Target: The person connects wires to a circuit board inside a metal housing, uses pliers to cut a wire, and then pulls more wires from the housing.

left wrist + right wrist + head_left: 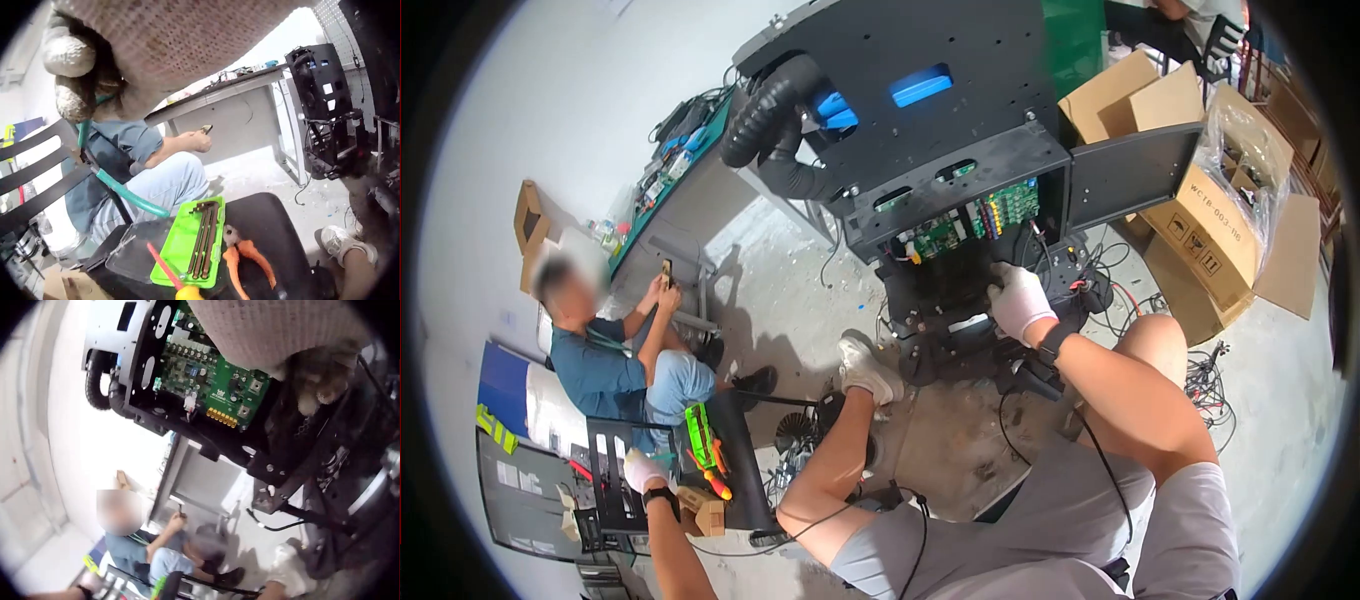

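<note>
My left hand [643, 470], in a white knit glove, is at the left above a black chair. In the left wrist view its curled fingers [74, 97] grip teal-handled pliers [128, 194], whose head is hidden. Below, on the black seat [275, 219], lie an open green case [206, 247] of hex keys, orange-handled pliers [250, 256] and a screwdriver [165, 265]. My gloved right hand [1018, 300] reaches into the black machine base [940, 290], just under a green circuit board [940, 235]. Its fingertips [312, 400] are bent and shadowed; I cannot tell whether they hold anything.
A hinged door [1135, 175] stands open on the machine's right. Beyond it is a cardboard box [1210, 235] with loose flaps. Cables [1210, 385] lie on the floor. A seated person [605, 350] holds a phone beside a cluttered bench [665, 190].
</note>
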`<state>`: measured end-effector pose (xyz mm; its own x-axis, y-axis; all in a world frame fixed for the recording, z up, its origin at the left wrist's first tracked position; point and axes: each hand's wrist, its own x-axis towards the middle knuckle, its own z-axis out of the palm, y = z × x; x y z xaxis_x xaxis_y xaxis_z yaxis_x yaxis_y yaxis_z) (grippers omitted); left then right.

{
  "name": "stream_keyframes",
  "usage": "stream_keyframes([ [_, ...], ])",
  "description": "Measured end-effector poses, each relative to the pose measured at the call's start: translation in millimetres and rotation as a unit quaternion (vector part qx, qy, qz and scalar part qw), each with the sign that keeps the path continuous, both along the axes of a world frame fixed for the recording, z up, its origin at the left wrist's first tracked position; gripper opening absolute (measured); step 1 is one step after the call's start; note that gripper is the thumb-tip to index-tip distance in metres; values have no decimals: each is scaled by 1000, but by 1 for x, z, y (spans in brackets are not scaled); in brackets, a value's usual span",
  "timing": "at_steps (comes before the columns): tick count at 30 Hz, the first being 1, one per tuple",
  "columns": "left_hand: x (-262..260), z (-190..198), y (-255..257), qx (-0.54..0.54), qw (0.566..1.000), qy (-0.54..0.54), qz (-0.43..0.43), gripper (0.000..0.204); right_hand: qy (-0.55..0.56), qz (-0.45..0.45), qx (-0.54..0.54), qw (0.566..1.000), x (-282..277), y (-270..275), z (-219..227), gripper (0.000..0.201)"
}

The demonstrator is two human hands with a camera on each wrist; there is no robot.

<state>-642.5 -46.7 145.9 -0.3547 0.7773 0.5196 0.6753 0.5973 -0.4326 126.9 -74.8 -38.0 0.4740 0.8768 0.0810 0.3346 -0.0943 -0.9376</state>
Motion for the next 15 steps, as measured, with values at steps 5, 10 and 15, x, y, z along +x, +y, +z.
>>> stream_keyframes([
  [5, 40, 34, -6, 29, 999, -28, -34, 17, -134, 64, -20, 989, -6, -3, 26, 25],
  [10, 87, 15, -5, 2, 967, -58, -247, 20, -232, 70, -68, 968, -10, 1, 20, 16],
  [15, 289, 9, -29, 16, 824, -421, -380, 19, -248, 50, 48, 966, -14, -1, 15, 18],
])
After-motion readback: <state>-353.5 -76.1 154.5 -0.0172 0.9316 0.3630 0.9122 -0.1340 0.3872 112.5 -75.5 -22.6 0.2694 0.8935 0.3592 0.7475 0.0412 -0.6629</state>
